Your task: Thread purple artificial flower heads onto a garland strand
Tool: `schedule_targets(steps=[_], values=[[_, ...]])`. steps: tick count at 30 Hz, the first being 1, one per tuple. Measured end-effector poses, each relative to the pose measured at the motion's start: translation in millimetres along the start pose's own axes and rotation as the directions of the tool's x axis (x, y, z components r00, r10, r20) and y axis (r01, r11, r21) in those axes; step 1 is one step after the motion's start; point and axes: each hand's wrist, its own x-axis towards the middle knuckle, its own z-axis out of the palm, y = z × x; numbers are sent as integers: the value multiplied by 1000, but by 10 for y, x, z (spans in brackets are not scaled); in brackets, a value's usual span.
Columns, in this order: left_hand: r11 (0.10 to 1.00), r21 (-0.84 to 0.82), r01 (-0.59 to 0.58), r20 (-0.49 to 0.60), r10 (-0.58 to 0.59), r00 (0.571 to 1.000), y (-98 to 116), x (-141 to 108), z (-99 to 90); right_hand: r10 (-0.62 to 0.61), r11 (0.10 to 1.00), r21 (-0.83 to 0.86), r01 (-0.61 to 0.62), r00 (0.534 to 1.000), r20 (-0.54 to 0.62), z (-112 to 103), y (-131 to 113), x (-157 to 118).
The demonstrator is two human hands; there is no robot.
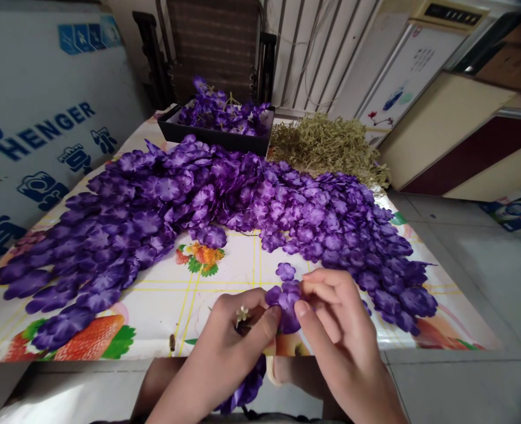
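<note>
A white chest freezer point(43, 141) lettered "HENGER" in blue is seen at the far left, and a long heap of purple fabric flowers point(110, 224) is spread beside it over a fruit-printed oilcloth table cover point(154, 312). The left hand point(225, 347) is curled at the near table edge, with a small cream floret point(242, 315) held at the forefinger and the thumb pressed to a purple fabric blossom point(286, 306). That blossom is clenched between both hands just above the table, its long axis near upright, its lower tip pointed toward the person. A purple strand point(245, 388) is hung below the left hand. A single loose blossom point(285, 271) is left lying just above. The blossom's right side is pinched by the right hand point(344, 335). Further right, a second heap point(331, 218) is spread, with a black tray point(211, 138) of blossoms and dried greenery point(326, 147) placed behind.
</note>
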Motion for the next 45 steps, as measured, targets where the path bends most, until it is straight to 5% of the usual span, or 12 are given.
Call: schedule_targets(steps=[23,27,30,34,37,40,45], values=[[995,-38,89,11,-88,996,-9,93,-71,-33,996,-84,43,992,120,96,94,121],[997,-28,78,-92,-81,992,-38,138,-149,19,998,-69,-11,994,108,131,158,196],[996,-53,74,-325,-88,942,-83,167,-302,21,989,-151,-3,993,120,172,296,311],[971,-226,74,-643,-205,737,-197,198,-549,-156,919,-333,213,970,188,331,511,525],[942,-337,16,-737,-274,619,-294,222,-659,-244,877,-359,319,940,239,534,628,652],[922,-385,-35,-754,-292,589,-342,233,-680,-285,853,-351,386,908,305,744,711,698],[903,-430,-15,-705,-325,630,-317,225,-647,-313,780,-404,477,857,408,990,845,679]])
